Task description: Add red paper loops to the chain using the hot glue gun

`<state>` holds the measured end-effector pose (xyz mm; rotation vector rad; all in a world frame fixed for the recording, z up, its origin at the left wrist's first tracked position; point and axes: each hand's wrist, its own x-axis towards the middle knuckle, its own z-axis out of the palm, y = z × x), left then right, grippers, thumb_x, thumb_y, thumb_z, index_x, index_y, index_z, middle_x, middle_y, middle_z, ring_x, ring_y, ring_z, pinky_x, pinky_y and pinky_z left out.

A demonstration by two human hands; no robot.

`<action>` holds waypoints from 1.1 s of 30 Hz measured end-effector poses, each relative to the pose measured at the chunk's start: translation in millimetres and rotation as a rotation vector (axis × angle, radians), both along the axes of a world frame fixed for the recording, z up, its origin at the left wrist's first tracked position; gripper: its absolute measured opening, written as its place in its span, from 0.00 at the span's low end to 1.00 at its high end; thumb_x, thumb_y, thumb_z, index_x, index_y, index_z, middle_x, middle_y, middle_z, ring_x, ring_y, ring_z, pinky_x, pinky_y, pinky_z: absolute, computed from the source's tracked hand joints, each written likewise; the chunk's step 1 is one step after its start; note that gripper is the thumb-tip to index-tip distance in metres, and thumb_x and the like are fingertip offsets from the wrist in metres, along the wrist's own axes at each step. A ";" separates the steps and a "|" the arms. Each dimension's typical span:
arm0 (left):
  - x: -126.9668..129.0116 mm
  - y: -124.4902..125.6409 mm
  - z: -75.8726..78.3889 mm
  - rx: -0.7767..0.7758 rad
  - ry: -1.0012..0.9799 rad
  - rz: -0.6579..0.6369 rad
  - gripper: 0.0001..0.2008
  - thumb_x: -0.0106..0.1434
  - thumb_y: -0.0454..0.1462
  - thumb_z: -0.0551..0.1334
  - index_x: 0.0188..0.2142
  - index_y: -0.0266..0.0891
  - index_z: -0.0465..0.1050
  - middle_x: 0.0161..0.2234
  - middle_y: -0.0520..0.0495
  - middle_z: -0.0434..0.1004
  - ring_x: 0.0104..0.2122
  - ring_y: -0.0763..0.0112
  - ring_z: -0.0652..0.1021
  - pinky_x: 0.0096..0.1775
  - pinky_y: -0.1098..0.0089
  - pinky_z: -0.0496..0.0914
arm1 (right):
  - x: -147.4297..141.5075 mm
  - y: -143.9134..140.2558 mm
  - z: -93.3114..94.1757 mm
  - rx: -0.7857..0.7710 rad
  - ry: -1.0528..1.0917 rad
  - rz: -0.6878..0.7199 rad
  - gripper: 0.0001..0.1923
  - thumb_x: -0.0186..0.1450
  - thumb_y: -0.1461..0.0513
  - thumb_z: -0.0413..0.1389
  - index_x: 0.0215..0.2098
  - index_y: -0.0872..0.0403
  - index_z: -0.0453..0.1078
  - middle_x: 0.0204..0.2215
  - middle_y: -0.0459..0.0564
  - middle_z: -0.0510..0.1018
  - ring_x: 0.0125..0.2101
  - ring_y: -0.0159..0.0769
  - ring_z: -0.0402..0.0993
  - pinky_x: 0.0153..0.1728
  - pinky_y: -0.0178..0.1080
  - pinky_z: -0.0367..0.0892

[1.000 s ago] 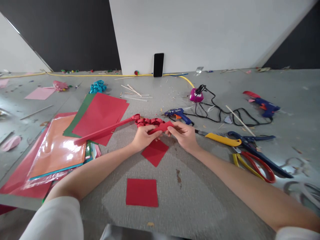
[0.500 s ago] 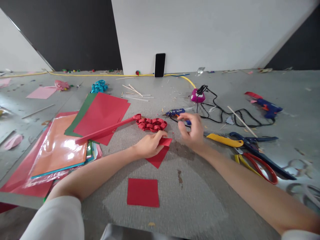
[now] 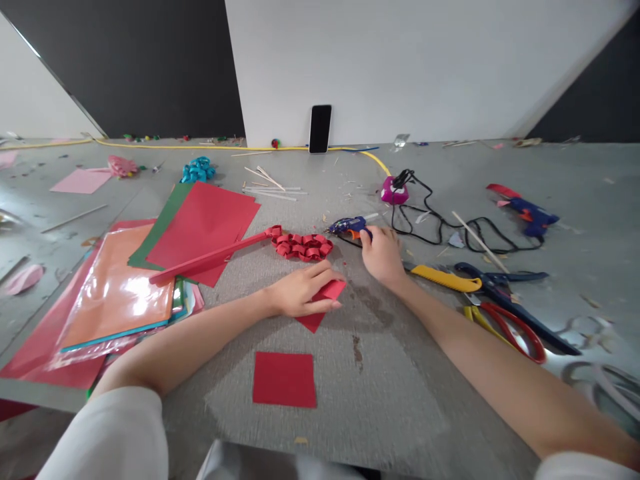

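Observation:
In the head view, my left hand point(image 3: 307, 290) is closed on a folded piece of red paper point(image 3: 332, 289), whose lower corner shows beneath the fingers. My right hand point(image 3: 383, 255) has its fingers round the handle of a blue glue gun point(image 3: 350, 225) that lies on the table, nozzle to the left. Just beyond my left hand lies a red paper-loop chain point(image 3: 303, 247), joined to a long red folded strip point(image 3: 215, 259). Nearer to me, a flat red paper square point(image 3: 284, 380) rests on the tabletop.
Red sheets point(image 3: 203, 223) and a plastic packet of coloured paper point(image 3: 117, 287) lie at left. On the right are a yellow cutter point(image 3: 445, 277), red-handled scissors point(image 3: 515, 330), black cable point(image 3: 425, 233) and another glue gun point(image 3: 533, 217). A phone point(image 3: 320, 129) leans against the wall.
My right hand has moved from above the table onto the glue gun's handle, its fingers closing round it. My left hand has flattened a little over the folded red paper.

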<state>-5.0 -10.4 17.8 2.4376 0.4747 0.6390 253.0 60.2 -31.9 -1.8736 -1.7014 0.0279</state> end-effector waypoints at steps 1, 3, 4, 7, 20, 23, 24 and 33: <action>-0.5 0.5 -0.3 -0.015 -0.032 0.003 0.28 0.73 0.56 0.54 0.59 0.36 0.66 0.50 0.33 0.72 0.49 0.55 0.75 0.54 0.56 0.72 | 1.1 1.7 -0.9 0.011 0.016 0.010 0.21 0.75 0.54 0.44 0.48 0.55 0.74 0.46 0.66 0.80 0.50 0.57 0.72 0.53 0.57 0.65; -1.6 2.2 -1.9 -0.046 -0.115 0.023 0.31 0.73 0.58 0.53 0.61 0.37 0.65 0.52 0.33 0.71 0.51 0.53 0.74 0.56 0.54 0.70 | 3.5 4.7 -2.7 0.077 0.083 0.025 0.21 0.75 0.53 0.42 0.47 0.55 0.74 0.44 0.66 0.80 0.49 0.56 0.74 0.53 0.56 0.66; -2.0 3.4 -3.0 -0.060 -0.162 0.040 0.32 0.73 0.59 0.51 0.61 0.37 0.64 0.52 0.33 0.71 0.52 0.52 0.74 0.57 0.53 0.70 | 4.6 5.5 -3.2 0.127 0.128 0.024 0.21 0.75 0.53 0.42 0.47 0.55 0.73 0.44 0.66 0.81 0.48 0.55 0.75 0.53 0.55 0.67; -1.8 7.5 -5.5 -0.093 -0.278 0.131 0.33 0.73 0.62 0.46 0.59 0.38 0.66 0.51 0.34 0.71 0.51 0.52 0.73 0.57 0.51 0.68 | 6.4 4.1 -2.2 0.267 0.258 0.021 0.22 0.76 0.51 0.41 0.51 0.54 0.70 0.44 0.64 0.80 0.45 0.52 0.77 0.50 0.53 0.70; 3.0 13.2 -14.3 -0.140 -0.335 0.304 0.37 0.71 0.65 0.40 0.53 0.39 0.65 0.47 0.36 0.70 0.47 0.56 0.72 0.53 0.53 0.72 | -7.1 -23.7 25.6 0.356 0.465 0.195 0.23 0.72 0.45 0.52 0.51 0.53 0.69 0.38 0.54 0.79 0.37 0.43 0.76 0.42 0.47 0.72; 1.8 11.9 -9.9 -0.088 -0.271 0.295 0.35 0.73 0.63 0.42 0.58 0.39 0.65 0.51 0.34 0.70 0.52 0.52 0.72 0.58 0.48 0.68 | -10.4 -29.8 28.3 0.344 0.500 0.234 0.24 0.68 0.44 0.58 0.51 0.53 0.69 0.33 0.49 0.76 0.32 0.39 0.73 0.37 0.42 0.71; 1.4 11.5 -8.5 -0.082 -0.251 0.289 0.33 0.73 0.62 0.44 0.58 0.39 0.65 0.52 0.33 0.70 0.53 0.51 0.71 0.59 0.47 0.68 | -11.4 -31.9 29.1 0.332 0.510 0.246 0.23 0.66 0.44 0.60 0.49 0.52 0.69 0.31 0.46 0.75 0.30 0.37 0.72 0.35 0.41 0.70; 0.8 10.4 -7.6 -0.115 -0.191 0.297 0.36 0.71 0.64 0.49 0.61 0.39 0.65 0.53 0.34 0.67 0.56 0.50 0.69 0.63 0.45 0.65 | -14.8 -41.3 32.8 0.338 0.490 0.265 0.20 0.63 0.46 0.64 0.41 0.51 0.69 0.26 0.42 0.71 0.24 0.32 0.64 0.28 0.38 0.65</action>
